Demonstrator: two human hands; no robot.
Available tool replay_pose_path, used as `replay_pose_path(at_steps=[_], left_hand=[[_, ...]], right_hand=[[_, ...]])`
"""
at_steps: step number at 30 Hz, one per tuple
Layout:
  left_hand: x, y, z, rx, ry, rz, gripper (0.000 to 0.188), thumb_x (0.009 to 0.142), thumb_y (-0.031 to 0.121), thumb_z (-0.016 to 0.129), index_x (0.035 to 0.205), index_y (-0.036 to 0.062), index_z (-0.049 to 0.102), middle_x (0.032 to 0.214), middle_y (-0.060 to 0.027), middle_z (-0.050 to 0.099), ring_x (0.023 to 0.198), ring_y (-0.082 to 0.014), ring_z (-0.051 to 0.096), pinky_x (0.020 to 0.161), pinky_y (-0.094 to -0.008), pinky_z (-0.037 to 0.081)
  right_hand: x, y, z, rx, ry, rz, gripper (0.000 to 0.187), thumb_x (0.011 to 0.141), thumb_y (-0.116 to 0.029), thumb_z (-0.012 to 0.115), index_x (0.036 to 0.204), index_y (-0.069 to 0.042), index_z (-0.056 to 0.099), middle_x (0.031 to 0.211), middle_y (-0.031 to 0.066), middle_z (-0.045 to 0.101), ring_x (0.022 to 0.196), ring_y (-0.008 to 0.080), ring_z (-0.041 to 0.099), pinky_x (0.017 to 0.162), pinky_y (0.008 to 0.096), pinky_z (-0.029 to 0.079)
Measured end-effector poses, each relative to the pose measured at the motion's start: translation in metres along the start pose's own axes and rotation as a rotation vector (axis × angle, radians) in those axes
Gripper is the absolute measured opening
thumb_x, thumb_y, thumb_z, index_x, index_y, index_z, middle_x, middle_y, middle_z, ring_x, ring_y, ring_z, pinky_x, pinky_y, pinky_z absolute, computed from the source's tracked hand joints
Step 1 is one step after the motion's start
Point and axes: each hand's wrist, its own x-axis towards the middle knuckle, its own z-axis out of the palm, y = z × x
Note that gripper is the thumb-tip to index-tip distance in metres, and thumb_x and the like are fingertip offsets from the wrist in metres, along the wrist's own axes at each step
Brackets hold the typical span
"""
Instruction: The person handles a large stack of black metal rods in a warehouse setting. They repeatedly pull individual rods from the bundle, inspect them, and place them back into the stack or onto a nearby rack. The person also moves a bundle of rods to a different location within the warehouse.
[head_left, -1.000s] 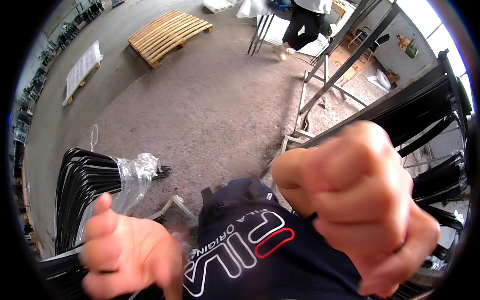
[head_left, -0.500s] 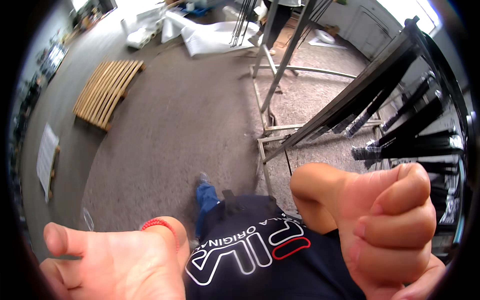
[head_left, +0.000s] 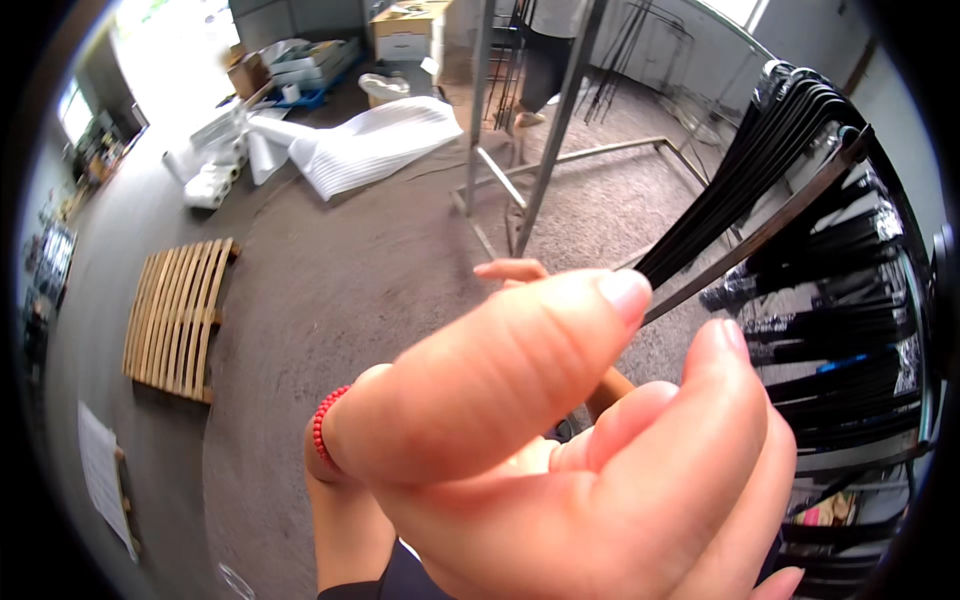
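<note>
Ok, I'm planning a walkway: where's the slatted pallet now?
The slatted pallet lies at left in the head view, between the white rolls above and the white sheet below.

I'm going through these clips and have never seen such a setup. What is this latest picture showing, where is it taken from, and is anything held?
There's no machine here, just a person's bare hands, seen from above by a wide fisheye camera on their head; that lens bends straight edges. The left hand, with a red bracelet at its wrist, fills the foreground, thumb and fingers apart. What seems to be the right hand is mostly hidden behind it. No held object shows. The left thumb overlaps some long black bars in view; contact can't be judged. On the floor are a wooden pallet, white sheeting and a metal frame. Another person stands beyond.
</note>
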Motion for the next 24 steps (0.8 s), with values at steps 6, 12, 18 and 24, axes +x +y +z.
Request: replay_pose_path(at_steps=[6, 12, 18, 24], left_hand=[[0.019, -0.023, 0.037, -0.217, 0.003, -0.319, 0.036, 0.07, 0.003, 0.06, 0.102, 0.0096, 0.044, 0.091, -0.0014, 0.05, 0.075, -0.0143, 0.051, 0.063, -0.0219, 0.044], [0.059, -0.03, 0.105, -0.439, -0.005, -0.378, 0.031, 0.064, -0.002, 0.061, 0.091, 0.01, 0.051, 0.082, 0.0001, 0.054, 0.067, -0.0107, 0.053, 0.056, -0.0164, 0.043], [0.083, -0.086, 0.167, -0.607, -0.17, 0.435, 0.022, 0.074, 0.009, 0.055, 0.093, 0.0151, 0.048, 0.082, -0.0039, 0.056, 0.073, -0.021, 0.056, 0.068, -0.0362, 0.041], [0.043, -0.137, 0.323, -1.062, -0.524, 0.256, 0.021, 0.063, -0.006, 0.054, 0.083, 0.0009, 0.056, 0.082, -0.01, 0.058, 0.071, -0.0233, 0.056, 0.065, -0.03, 0.044]], right_hand=[[-0.011, 0.065, -0.02, 0.154, 0.134, 0.415, 0.022, 0.081, 0.001, 0.049, 0.102, -0.004, 0.053, 0.049, -0.0009, 0.046, 0.043, 0.0037, 0.042, 0.04, 0.0199, 0.032], [-0.012, 0.098, -0.088, 0.016, 0.392, 0.439, 0.021, 0.081, 0.002, 0.046, 0.1, -0.003, 0.053, 0.05, 0.0, 0.048, 0.044, 0.0042, 0.044, 0.041, 0.019, 0.034], [-0.031, 0.086, -0.125, -0.036, 0.622, 0.431, 0.021, 0.08, 0.0, 0.046, 0.1, -0.001, 0.053, 0.052, 0.0018, 0.049, 0.046, 0.0063, 0.046, 0.045, 0.0203, 0.037], [-0.061, 0.094, -0.13, -0.125, 0.961, 0.598, 0.026, 0.081, -0.004, 0.048, 0.107, -0.003, 0.05, 0.071, 0.0041, 0.054, 0.063, 0.0069, 0.052, 0.054, 0.02, 0.041]])
